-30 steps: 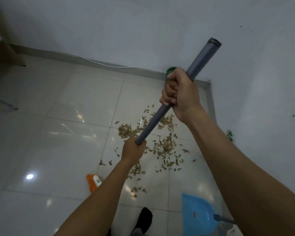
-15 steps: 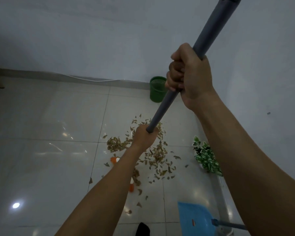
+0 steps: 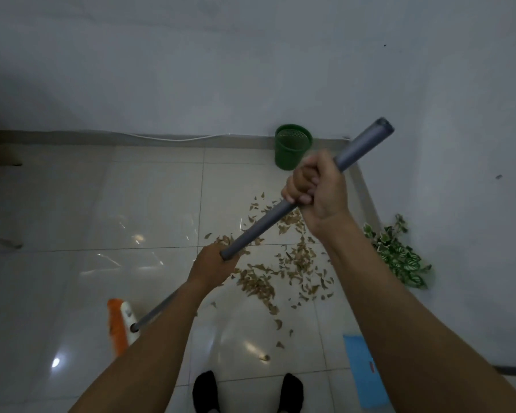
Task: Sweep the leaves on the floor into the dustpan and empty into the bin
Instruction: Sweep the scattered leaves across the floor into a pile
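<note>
Now: left hand (image 3: 213, 265), right hand (image 3: 318, 186) clench one broom (image 3: 262, 223) | one dustpan (image 3: 362, 374) | one bin (image 3: 292, 146)

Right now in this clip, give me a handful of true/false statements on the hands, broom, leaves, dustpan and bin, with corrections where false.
1. Both hands grip the broom handle. True: left hand lower, right hand higher.
2. The leaves are already in the dustpan. False: they lie scattered on the floor tiles; the blue dustpan shows none.
3. The green bin stands upright by the wall. True.
4. The orange broom head sits in the middle of the leaves. False: it is off to their left.
</note>
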`<control>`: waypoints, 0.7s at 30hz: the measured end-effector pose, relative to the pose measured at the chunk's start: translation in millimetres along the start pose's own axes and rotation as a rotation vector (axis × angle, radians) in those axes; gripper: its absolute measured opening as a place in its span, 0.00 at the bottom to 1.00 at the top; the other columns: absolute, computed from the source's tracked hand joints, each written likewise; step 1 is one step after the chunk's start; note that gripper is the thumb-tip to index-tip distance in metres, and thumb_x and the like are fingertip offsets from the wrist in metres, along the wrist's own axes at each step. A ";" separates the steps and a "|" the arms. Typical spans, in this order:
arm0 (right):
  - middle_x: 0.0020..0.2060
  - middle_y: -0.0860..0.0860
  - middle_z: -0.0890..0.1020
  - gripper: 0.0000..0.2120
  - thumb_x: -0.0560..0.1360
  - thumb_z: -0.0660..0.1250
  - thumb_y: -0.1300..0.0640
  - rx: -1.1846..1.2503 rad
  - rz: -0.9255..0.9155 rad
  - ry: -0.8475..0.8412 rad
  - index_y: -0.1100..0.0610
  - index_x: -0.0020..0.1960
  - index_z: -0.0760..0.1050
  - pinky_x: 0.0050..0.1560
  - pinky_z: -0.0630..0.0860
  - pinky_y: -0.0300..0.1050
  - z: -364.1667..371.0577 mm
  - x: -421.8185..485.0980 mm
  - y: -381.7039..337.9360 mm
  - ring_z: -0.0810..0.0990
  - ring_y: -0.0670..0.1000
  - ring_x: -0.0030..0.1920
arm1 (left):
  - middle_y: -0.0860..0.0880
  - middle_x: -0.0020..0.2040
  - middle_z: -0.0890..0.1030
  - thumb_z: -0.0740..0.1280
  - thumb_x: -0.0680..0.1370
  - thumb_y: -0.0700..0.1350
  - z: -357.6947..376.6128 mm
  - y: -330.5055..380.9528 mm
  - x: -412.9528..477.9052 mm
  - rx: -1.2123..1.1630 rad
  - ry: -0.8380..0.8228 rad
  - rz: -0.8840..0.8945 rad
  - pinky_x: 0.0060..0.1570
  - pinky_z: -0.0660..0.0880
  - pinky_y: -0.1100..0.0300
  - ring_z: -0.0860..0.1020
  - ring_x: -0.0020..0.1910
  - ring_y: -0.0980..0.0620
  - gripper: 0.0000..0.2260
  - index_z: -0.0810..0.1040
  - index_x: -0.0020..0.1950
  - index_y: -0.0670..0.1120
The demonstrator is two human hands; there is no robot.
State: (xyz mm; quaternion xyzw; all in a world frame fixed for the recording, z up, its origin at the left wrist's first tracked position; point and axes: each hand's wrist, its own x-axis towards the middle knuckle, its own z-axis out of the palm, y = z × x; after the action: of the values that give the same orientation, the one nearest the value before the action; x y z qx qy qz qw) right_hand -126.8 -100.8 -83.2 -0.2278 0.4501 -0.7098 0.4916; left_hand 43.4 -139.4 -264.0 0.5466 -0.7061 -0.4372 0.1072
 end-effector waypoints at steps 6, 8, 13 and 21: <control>0.16 0.46 0.61 0.21 0.71 0.59 0.63 -0.080 0.114 -0.008 0.51 0.21 0.62 0.28 0.63 0.41 36.4 -6.3 58.3 0.59 0.47 0.18 | 0.48 0.29 0.72 0.65 0.77 0.42 -15.5 -58.2 -11.0 -0.025 -0.077 -0.084 0.38 0.68 0.60 0.70 0.29 0.54 0.09 0.76 0.38 0.42; 0.16 0.46 0.61 0.21 0.70 0.60 0.62 -0.128 0.114 -0.022 0.50 0.20 0.62 0.29 0.62 0.42 49.0 -5.8 59.9 0.58 0.47 0.18 | 0.49 0.27 0.69 0.65 0.78 0.41 -15.2 -59.3 -9.4 -0.055 -0.078 -0.089 0.36 0.66 0.61 0.67 0.27 0.55 0.11 0.76 0.36 0.40; 0.16 0.45 0.60 0.24 0.73 0.59 0.64 -0.174 0.041 0.018 0.49 0.20 0.63 0.27 0.58 0.42 62.2 1.8 28.8 0.57 0.47 0.19 | 0.50 0.24 0.64 0.65 0.77 0.40 -12.9 -28.8 3.5 -0.146 -0.084 -0.020 0.27 0.60 0.64 0.62 0.24 0.55 0.20 0.63 0.27 0.48; 0.17 0.47 0.59 0.22 0.73 0.58 0.64 -0.318 -0.121 0.100 0.52 0.22 0.58 0.27 0.57 0.42 75.9 -0.5 -35.9 0.54 0.49 0.20 | 0.50 0.25 0.64 0.63 0.77 0.42 4.0 46.6 24.9 -0.295 -0.196 0.090 0.25 0.59 0.63 0.61 0.23 0.54 0.17 0.63 0.30 0.47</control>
State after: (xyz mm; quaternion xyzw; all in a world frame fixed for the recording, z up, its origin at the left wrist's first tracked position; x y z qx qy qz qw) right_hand -86.2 -127.8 -14.9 -0.2934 0.5662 -0.6684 0.3829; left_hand -0.1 -158.0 -240.3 0.4474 -0.6652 -0.5820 0.1364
